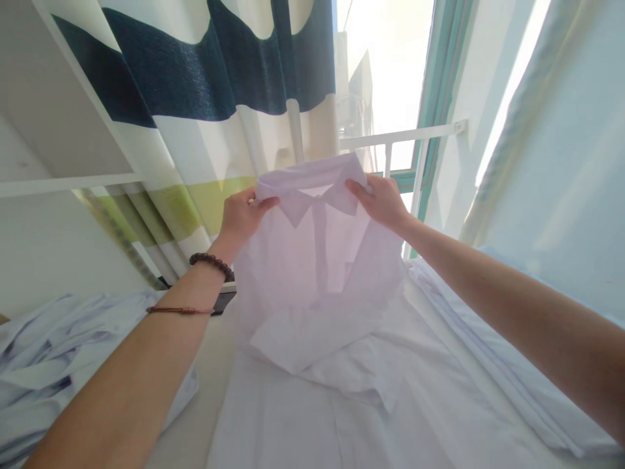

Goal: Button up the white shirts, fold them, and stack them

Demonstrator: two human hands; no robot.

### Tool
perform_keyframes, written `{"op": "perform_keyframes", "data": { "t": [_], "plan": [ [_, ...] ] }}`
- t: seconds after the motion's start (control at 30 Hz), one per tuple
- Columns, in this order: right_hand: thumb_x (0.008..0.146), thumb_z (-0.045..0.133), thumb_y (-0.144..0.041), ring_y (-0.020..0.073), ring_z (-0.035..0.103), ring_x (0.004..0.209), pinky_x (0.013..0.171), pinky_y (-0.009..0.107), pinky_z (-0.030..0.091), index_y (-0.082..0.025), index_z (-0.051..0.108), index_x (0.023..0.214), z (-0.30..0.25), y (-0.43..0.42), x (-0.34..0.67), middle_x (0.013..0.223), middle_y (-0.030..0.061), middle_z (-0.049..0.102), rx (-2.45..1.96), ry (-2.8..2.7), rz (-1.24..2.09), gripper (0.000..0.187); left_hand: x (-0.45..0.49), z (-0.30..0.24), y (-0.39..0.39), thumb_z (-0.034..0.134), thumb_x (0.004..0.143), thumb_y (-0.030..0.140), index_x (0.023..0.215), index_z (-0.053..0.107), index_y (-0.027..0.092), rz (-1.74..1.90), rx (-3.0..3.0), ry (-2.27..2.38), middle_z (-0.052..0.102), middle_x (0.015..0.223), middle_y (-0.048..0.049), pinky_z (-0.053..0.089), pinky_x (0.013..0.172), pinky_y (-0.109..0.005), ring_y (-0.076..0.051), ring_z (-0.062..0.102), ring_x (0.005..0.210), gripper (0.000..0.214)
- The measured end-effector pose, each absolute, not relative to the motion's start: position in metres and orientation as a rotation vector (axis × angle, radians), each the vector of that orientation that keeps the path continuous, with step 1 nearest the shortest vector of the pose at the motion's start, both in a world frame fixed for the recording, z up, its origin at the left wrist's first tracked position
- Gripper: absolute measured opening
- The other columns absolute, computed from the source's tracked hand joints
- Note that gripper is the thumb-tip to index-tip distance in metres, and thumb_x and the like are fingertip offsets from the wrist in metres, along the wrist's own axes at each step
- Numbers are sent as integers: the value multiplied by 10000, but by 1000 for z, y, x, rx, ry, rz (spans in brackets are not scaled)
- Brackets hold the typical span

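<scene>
A thin white collared shirt (293, 260) hangs between my two hands, lit from behind by the window. My left hand (243, 215) pinches the left end of its collar, thumb on top. At the collar's right end, my right hand (383, 200) grips the cloth the same way. The shirt's upper part is raised and its button strip runs down the middle. Its lower part rests in loose folds on white cloth spread below, and I cannot tell where one ends and the other begins. Fingers behind the collar are mostly hidden.
Crumpled white clothes (63, 365) lie in a heap at the left. Flat folded white cloth (517, 365) lies along the right side. Beyond the shirt are a white metal rail (405, 135), a striped curtain (195, 71) and a bright window (385, 71). A dark flat object (224, 303) sits behind my left wrist.
</scene>
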State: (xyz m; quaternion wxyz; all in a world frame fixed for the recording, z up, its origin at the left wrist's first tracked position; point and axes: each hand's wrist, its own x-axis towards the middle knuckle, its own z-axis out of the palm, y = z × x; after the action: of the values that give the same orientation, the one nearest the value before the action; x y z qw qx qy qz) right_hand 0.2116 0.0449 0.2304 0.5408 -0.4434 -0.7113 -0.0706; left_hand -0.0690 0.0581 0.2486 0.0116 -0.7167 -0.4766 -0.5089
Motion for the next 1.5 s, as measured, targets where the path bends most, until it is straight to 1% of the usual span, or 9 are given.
{"op": "perform_keyframes", "data": {
  "t": [0.13, 0.27, 0.5, 0.8, 1.1, 1.2, 1.3, 1.37, 1.5],
  "plan": [
    [937, 413, -444, 139, 421, 558, 593, 299, 320, -203, 498, 658, 253, 47, 208, 562, -9, 417, -1040, -1620, -351, 378, -65, 271, 52, 650, 757, 479, 844, 716, 152, -1563, -2023, -1227, 649, 682, 16, 360, 583, -240, -116, 485, 610, 345],
    [937, 405, -456, 144, 423, 548, 592, 308, 330, -211, 463, 634, 257, 46, 208, 549, -7, 414, -1092, -1614, -378, 394, -69, 270, 51, 611, 768, 512, 666, 622, 171, -1471, -1950, -1227, 458, 514, 46, 276, 503, -250, -105, 377, 516, 356],
    [924, 417, -489, 140, 426, 552, 574, 292, 315, -209, 437, 609, 234, 46, 210, 544, -17, 397, -1134, -1696, -299, 421, -77, 244, 48, 614, 776, 515, 568, 459, 185, -1420, -2060, -1321, 287, 505, 69, 244, 496, -237, -86, 286, 519, 420],
    [887, 445, -492, 128, 425, 554, 526, 258, 286, -194, 458, 600, 199, 50, 215, 554, -12, 441, -1257, -1784, -91, 414, -81, 202, 55, 582, 791, 531, 730, 633, 163, -1297, -2210, -1496, 342, 521, 62, 281, 512, -231, -96, 321, 523, 377],
    [876, 407, -260, 179, 582, 714, 585, 253, 379, -176, 645, 810, 154, 78, 210, 735, 42, 646, -1498, -1978, -80, 261, -82, 161, 86, 509, 840, 516, 899, 680, 170, -1103, -2286, -1635, 673, 781, -33, 413, 644, -252, -162, 555, 678, 391],
    [879, 439, -274, 242, 591, 883, 714, 308, 412, -155, 688, 859, 141, 85, 205, 907, 112, 674, -1549, -1969, -150, 276, -75, 146, 100, 463, 872, 501, 886, 663, 174, -974, -2213, -1731, 691, 829, -47, 435, 686, -265, -185, 597, 742, 383],
    [907, 443, -306, 315, 527, 1105, 877, 396, 369, -142, 711, 973, 128, 94, 198, 1125, 180, 633, -1749, -2010, -320, 321, -61, 123, 111, 461, 880, 440, 875, 656, 174, -874, -2172, -1791, 693, 863, -76, 445, 766, -320, -231, 622, 826, 329],
    [897, 463, -269, 312, 580, 1054, 855, 395, 388, -137, 725, 969, 120, 100, 191, 1058, 187, 667, -1930, -2077, -346, 302, -49, 103, 115, 456, 884, 377, 925, 656, 167, -810, -2159, -1804, 687, 938, -110, 431, 846, -383, -274, 616, 921, 292],
    [816, 494, -137, 301, 671, 867, 665, 342, 442, -122, 743, 897, 99, 113, 177, 894, 199, 704, -2062, -2115, -221, 263, -33, 63, 115, 470, 876, 326, 1117, 604, 148, -729, -2194, -1788, 620, 1147, -156, 393, 962, -440, -307, 556, 1092, 328]
  ]
}}
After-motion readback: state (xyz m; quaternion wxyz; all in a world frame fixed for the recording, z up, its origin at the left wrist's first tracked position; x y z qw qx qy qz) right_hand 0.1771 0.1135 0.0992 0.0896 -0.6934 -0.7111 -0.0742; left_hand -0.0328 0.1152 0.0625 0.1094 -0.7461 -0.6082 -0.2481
